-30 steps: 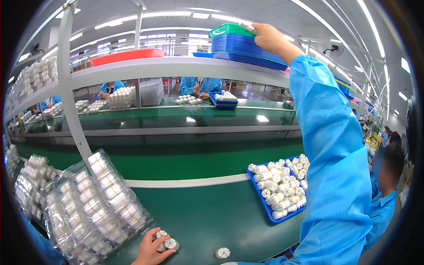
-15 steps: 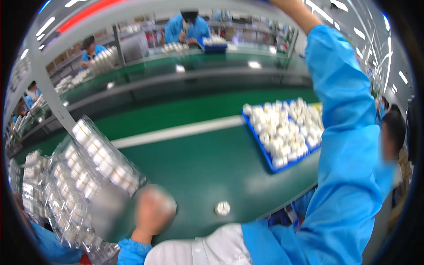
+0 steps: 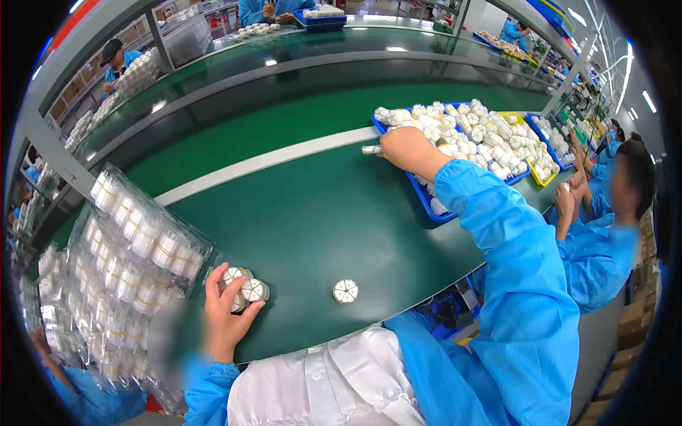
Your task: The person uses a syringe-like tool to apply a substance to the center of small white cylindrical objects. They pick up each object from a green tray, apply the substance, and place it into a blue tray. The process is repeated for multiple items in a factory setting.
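Note:
My left hand (image 3: 226,316) rests on the green belt (image 3: 312,213) at the near edge, its fingers curled around a small cluster of round white parts (image 3: 244,286). One more round white part (image 3: 346,290) lies loose on the belt to its right. My right hand (image 3: 403,148) is stretched far forward at the left rim of a blue tray (image 3: 425,203) heaped with white parts, and it grips a small white part (image 3: 371,150).
Clear plastic blister trays (image 3: 135,248) filled with white parts are stacked at my left. A yellow tray (image 3: 538,176) and another blue one sit beyond the first. A person in blue (image 3: 604,241) works at my right; others work across a farther belt (image 3: 298,50).
My right arm came down from the blue trays on the overhead shelf to the blue tray on the belt. The view tilted down. My left hand stays on the white parts.

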The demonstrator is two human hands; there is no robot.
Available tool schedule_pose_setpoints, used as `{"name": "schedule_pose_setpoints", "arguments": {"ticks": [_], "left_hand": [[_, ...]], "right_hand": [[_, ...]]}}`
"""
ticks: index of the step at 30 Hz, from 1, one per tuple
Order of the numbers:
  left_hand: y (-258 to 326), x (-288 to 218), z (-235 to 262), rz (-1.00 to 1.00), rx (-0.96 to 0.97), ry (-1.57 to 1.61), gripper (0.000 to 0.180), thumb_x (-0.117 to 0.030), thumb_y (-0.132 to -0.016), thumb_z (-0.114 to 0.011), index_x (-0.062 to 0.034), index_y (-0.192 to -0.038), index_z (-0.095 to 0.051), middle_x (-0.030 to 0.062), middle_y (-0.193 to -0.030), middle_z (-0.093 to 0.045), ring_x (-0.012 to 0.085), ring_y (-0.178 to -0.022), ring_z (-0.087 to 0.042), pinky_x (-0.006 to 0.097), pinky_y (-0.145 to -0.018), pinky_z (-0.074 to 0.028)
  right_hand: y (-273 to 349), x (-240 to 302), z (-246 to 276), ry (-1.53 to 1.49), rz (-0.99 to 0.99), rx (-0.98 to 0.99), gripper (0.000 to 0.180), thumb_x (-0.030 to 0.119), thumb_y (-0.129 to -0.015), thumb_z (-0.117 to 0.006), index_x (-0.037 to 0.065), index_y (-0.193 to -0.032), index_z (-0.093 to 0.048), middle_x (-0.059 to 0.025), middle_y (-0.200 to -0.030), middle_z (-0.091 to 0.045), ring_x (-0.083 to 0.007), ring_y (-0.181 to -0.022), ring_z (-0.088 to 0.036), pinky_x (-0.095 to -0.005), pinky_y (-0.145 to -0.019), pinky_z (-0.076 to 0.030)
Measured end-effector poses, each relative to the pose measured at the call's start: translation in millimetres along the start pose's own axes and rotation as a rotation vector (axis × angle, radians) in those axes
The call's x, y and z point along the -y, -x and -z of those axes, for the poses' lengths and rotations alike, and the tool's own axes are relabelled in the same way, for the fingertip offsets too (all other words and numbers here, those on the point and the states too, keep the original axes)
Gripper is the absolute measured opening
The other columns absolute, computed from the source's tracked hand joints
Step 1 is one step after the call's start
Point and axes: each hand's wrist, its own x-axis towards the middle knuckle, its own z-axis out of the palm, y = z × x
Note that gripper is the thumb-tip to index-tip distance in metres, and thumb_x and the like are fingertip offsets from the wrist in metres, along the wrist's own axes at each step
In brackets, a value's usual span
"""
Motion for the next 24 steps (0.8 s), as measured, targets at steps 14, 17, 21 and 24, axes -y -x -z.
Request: {"name": "schedule_pose_setpoints", "arguments": {"ticks": [14,17,21,24], "left_hand": [[-2,-10,7,0.024,0.004,0.000,0.055,-0.015,-0.068,-0.091,-0.0086,-0.118,-0.068,0.0199,-0.143,-0.047,0.0333,-0.108,-0.064,0.041,-0.086,-0.058],[-5,-9,7,0.003,0.036,0.020,0.057,-0.010,-0.068,-0.090,-0.0061,-0.119,-0.066,0.0220,-0.145,-0.044,0.0366,-0.116,-0.060,0.043,-0.092,-0.055],[-7,-7,10,-0.028,0.050,-0.005,0.055,-0.012,-0.069,-0.089,-0.0080,-0.119,-0.068,0.0220,-0.144,-0.046,0.0355,-0.112,-0.063,0.042,-0.089,-0.057],[-5,-6,10,-0.016,0.040,-0.005,0.054,-0.013,-0.070,-0.090,-0.0081,-0.119,-0.068,0.0205,-0.143,-0.046,0.0343,-0.110,-0.064,0.041,-0.088,-0.057]], "right_hand": [[-23,-6,-13,0.139,0.023,0.118,0.017,0.006,-0.079,-0.064,0.004,-0.088,-0.078,-0.0161,-0.089,-0.075,-0.0336,-0.088,-0.073,-0.0437,-0.075,-0.058],[-18,2,-14,0.156,0.058,0.052,0.016,0.005,-0.078,-0.064,0.003,-0.086,-0.077,-0.0169,-0.087,-0.074,-0.0334,-0.086,-0.073,-0.0433,-0.075,-0.058],[-10,36,-5,0.127,0.207,0.029,0.011,0.004,-0.077,-0.064,0.004,-0.081,-0.075,-0.0168,-0.081,-0.073,-0.0340,-0.078,-0.073,-0.0440,-0.071,-0.058],[-6,72,8,0.142,0.411,-0.076,0.008,0.010,-0.078,-0.065,0.004,-0.081,-0.069,-0.0137,-0.076,-0.069,-0.0316,-0.071,-0.071,-0.0429,-0.061,-0.056]]}}
